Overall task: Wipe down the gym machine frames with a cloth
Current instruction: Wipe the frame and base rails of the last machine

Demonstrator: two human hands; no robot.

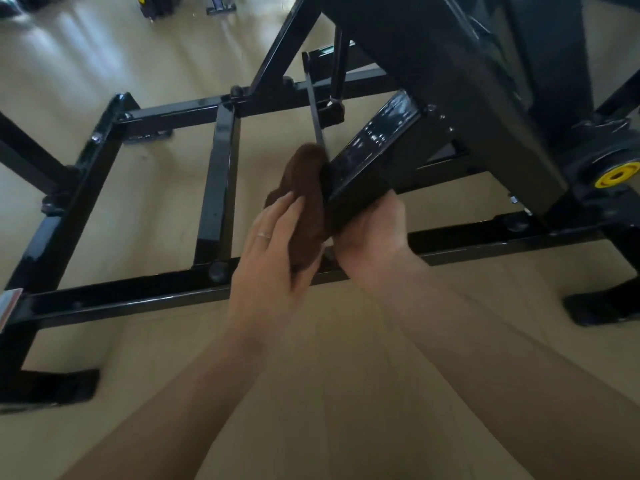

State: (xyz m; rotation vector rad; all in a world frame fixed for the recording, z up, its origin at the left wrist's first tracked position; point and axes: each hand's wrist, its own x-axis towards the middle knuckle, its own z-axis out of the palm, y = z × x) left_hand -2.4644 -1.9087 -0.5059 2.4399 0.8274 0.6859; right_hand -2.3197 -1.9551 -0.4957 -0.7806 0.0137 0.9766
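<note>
A black gym machine frame lies low over the floor, with a glossy square beam slanting down toward me at the centre. A brown cloth lies against the left side and lower end of that beam. My left hand presses the cloth with straight fingers, a ring on one finger. My right hand cups the beam's lower end from below, its fingers curled under it and mostly hidden.
A yellow pivot cap sits on the machine at the right. Black frame feet stand on the beige floor at the lower left and right. More dark equipment stands at the far top.
</note>
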